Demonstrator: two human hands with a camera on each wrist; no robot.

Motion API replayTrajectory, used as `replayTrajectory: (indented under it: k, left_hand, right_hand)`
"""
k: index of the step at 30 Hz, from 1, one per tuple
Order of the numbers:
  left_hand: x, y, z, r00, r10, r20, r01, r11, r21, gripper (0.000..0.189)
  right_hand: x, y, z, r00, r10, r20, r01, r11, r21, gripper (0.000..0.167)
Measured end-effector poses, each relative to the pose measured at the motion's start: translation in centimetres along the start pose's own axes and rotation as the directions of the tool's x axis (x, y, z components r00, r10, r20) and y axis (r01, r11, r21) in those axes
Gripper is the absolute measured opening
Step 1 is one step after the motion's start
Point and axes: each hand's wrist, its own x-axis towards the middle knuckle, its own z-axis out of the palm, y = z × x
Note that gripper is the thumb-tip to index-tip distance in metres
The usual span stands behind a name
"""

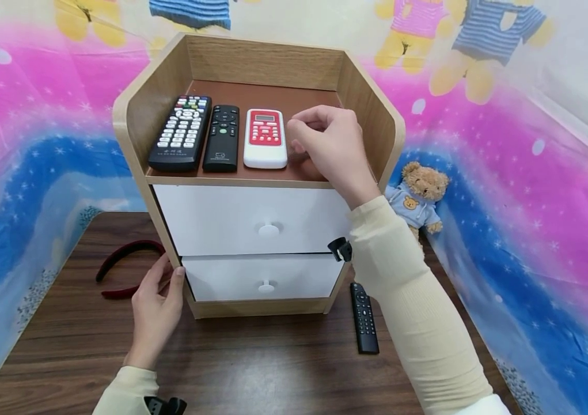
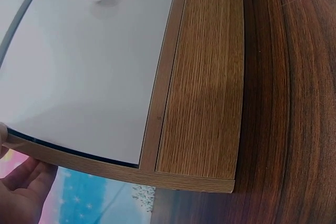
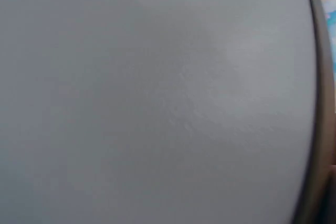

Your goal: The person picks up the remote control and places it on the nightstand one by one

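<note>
A small wooden cabinet with two white drawers, both pushed in, stands on the table. On its brown top tray lie a large black remote control, a slim black remote control and a white remote control with a red face, side by side. Just right of the white one, my right hand hovers low with fingers loosely bent and nothing visible in them. My left hand grips the cabinet's lower left edge, thumb in front and fingers along the side panel.
Another black remote control lies on the dark wooden table, right of the cabinet. A teddy bear sits behind it by the patterned cloth. Left of the cabinet is a dark red curved band. Raised side walls border the top tray.
</note>
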Motion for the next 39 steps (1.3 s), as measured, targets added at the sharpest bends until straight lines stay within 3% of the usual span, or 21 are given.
replayTrajectory:
  k: [9,15,18,20,24,27,30,34,39]
  left_hand:
    - [-0.1,0.1,0.0,1.000,-0.010,0.003,0.010,1.000,-0.002,0.041]
    - [-0.1,0.1,0.1,1.000,-0.009,0.003,0.009,1.000,-0.013,0.042]
    - [-0.1,0.1,0.1,1.000,-0.002,-0.003,0.002,1.000,-0.017,0.042]
    - [-0.1,0.1,0.2,1.000,0.001,-0.006,-0.001,1.000,-0.015,0.042]
    - [-0.2,0.1,0.2,1.000,0.001,-0.009,-0.002,1.000,-0.012,0.042]
    - [-0.2,0.1,0.2,1.000,0.000,-0.013,0.000,1.000,-0.009,0.041]
    - [-0.2,0.1,0.1,1.000,-0.005,-0.017,0.005,1.000,-0.004,0.041]
    - [-0.2,0.0,0.1,1.000,-0.008,-0.019,0.008,1.000,-0.011,0.041]
    - [-0.1,-0.1,0.2,1.000,-0.008,-0.020,0.007,1.000,-0.014,0.041]
  right_hand:
    - [-4.0,0.8,-2.9,0.987,-0.147,-0.062,0.149,0.988,0.047,0.022]
    - [-8.1,3.2,-4.7,0.938,-0.294,-0.182,0.296,0.955,-0.015,0.018]
    - [-9.9,5.5,-5.2,0.914,-0.330,-0.235,0.334,0.942,-0.027,0.015]
    - [-11.0,7.4,-5.4,0.910,-0.327,-0.255,0.326,0.944,-0.047,0.013]
    - [-13.0,12.6,-5.3,0.937,-0.231,-0.262,0.225,0.973,-0.052,0.011]
    - [-14.4,17.0,-5.0,0.962,-0.098,-0.257,0.075,0.992,-0.096,0.011]
    - [-15.7,21.1,-4.5,0.968,0.036,-0.246,-0.085,0.978,-0.189,0.012]
    - [-17.2,25.7,-4.0,0.954,0.213,-0.211,-0.265,0.928,-0.260,0.018]
    - [-18.6,29.9,-3.8,0.916,0.371,-0.153,-0.400,0.869,-0.291,0.026]
